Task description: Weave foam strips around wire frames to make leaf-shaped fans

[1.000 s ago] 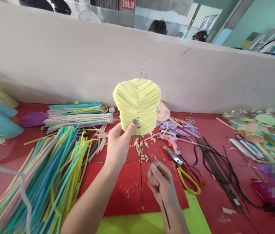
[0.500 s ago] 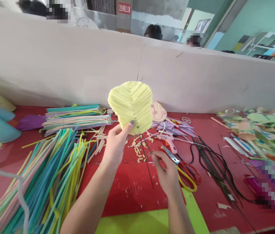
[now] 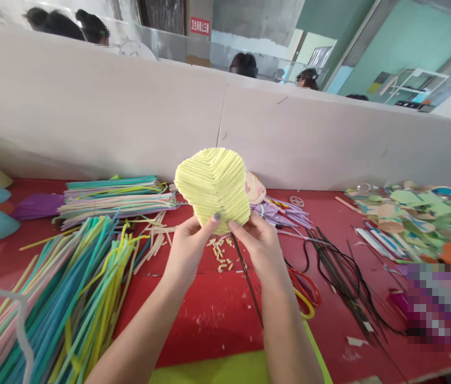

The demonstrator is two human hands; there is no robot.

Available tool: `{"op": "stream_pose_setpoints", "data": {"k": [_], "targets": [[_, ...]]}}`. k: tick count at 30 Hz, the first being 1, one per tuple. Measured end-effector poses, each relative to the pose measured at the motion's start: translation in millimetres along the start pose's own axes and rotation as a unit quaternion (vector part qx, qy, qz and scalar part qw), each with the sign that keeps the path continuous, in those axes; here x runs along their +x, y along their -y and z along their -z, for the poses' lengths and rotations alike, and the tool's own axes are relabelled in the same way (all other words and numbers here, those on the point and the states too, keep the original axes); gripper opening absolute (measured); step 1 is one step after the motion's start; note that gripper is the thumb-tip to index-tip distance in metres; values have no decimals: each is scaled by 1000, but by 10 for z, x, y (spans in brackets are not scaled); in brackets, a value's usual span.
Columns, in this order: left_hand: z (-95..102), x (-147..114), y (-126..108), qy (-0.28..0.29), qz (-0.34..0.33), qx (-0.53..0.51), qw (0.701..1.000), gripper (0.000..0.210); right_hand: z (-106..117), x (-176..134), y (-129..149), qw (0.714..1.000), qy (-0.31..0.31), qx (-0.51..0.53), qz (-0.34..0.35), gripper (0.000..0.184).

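A pale yellow ribbed leaf shape (image 3: 213, 185), built from rows of straws, is held up above the red table. My left hand (image 3: 187, 248) pinches its lower edge with the thumb on the front. My right hand (image 3: 259, 245) grips the same lower edge from the right side. A thin dark wire stem (image 3: 247, 285) hangs down from the shape's base between my wrists.
A big heap of coloured straws (image 3: 61, 298) lies at the left, with flatter straw bundles (image 3: 117, 197) behind. Scissors (image 3: 305, 290) and black wires (image 3: 345, 272) lie right of my hands. Cut paper shapes (image 3: 417, 213) fill the far right. A beige partition (image 3: 129, 117) closes the back.
My right hand let go of the wire stem low down and rose to the yellow shape's lower edge. The shape has sunk slightly and the view has shifted left.
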State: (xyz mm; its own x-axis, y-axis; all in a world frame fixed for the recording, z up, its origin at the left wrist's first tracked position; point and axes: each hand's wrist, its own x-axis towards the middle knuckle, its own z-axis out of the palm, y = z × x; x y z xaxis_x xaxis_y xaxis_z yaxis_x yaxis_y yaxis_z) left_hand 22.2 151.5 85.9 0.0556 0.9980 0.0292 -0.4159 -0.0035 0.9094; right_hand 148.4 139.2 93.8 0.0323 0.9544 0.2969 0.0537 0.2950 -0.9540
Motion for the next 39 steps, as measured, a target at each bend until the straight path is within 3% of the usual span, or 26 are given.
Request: {"op": "stream_pose_setpoints", "data": {"k": [3, 5, 8, 10, 12, 14, 20, 23, 32, 39], "targets": [[23, 16, -67, -3, -62, 69, 996, 38, 5, 26, -35, 999, -27, 15, -8, 24], [60, 10, -108, -62, -165, 163, 971, 41, 0, 32, -38, 999, -44, 17, -21, 25], [141, -13, -147, -127, -352, 352, 858, 36, -40, 14, -18, 997, -58, 33, -30, 24], [186, -27, -157, -99, -434, 459, 768, 30, -76, -15, 5, 997, -61, 41, -29, 23], [206, -33, -157, -63, -474, 519, 708, 28, -102, -51, 28, 997, -62, 34, -27, 21], [208, -33, -152, -50, -492, 541, 680, 25, -111, -83, 46, 998, -57, 17, -22, 18], [215, -24, -159, -1, -505, 570, 648, 19, -74, -116, 46, 997, -56, -62, 0, 12], [201, 4, -214, 29, -523, 592, 613, 16, -55, -94, 10, 995, -59, -80, 12, 12], [109, 113, -428, 94, -554, 663, 494, 19, -15, -12, -81, 998, -37, -52, 9, 15], [75, 156, -484, 143, -547, 693, 446, 24, -13, -4, -89, 995, -58, -71, 27, 15]]}}
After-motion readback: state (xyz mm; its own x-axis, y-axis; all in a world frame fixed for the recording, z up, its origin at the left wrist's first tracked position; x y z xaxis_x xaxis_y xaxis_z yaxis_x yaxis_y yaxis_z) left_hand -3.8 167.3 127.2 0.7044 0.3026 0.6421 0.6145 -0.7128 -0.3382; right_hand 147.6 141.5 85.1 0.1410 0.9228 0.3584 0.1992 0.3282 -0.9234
